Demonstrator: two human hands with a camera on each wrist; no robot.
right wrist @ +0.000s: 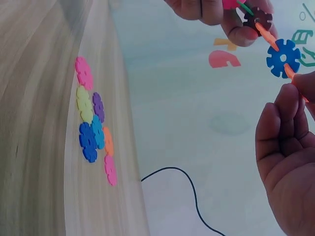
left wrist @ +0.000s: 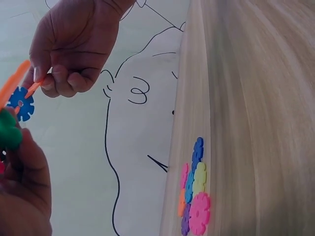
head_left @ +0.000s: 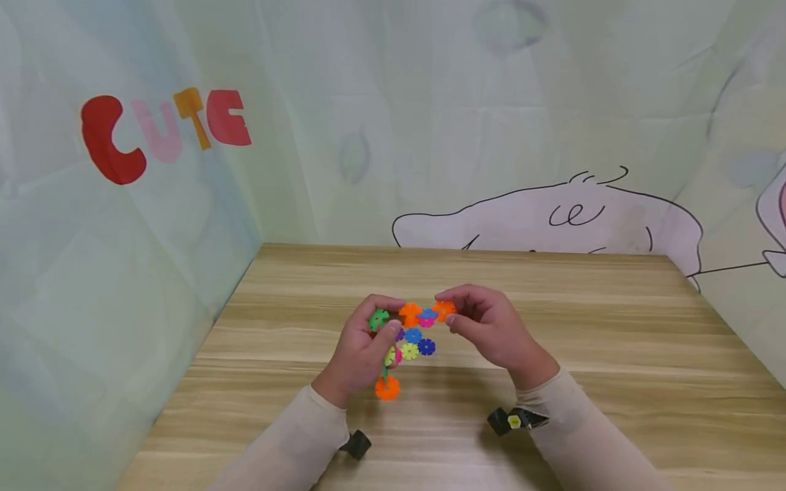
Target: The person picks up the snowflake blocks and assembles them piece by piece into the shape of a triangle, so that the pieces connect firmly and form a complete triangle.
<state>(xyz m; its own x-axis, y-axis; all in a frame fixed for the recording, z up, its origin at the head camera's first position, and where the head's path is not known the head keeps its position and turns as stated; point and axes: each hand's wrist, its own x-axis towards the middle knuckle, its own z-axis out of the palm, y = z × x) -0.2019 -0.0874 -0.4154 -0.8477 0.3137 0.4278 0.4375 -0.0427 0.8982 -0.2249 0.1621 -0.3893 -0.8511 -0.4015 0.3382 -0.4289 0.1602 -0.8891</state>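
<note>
Notched plastic snowflake discs are slotted together into a chain between the two hands, above the table. My left hand [head_left: 366, 351] grips the chain near a green disc [head_left: 379, 319] and an orange disc [head_left: 410, 314]. Below that hand hangs another orange disc [head_left: 387, 389] on a green one seen edge-on. My right hand [head_left: 491, 326] pinches the end orange disc [head_left: 444, 311] between thumb and fingers. This disc is slotted into a blue disc [right wrist: 283, 58], which joins the left hand's part. Fingers hide some of the chain on the left.
Several loose discs lie flat in a cluster on the wooden table [head_left: 295, 273] beneath the hands, among them a dark blue disc [right wrist: 88, 142], a yellow disc [right wrist: 84, 104] and a pink disc [left wrist: 200, 214]. A printed fabric wall [head_left: 344, 102] rises behind the table's far edge.
</note>
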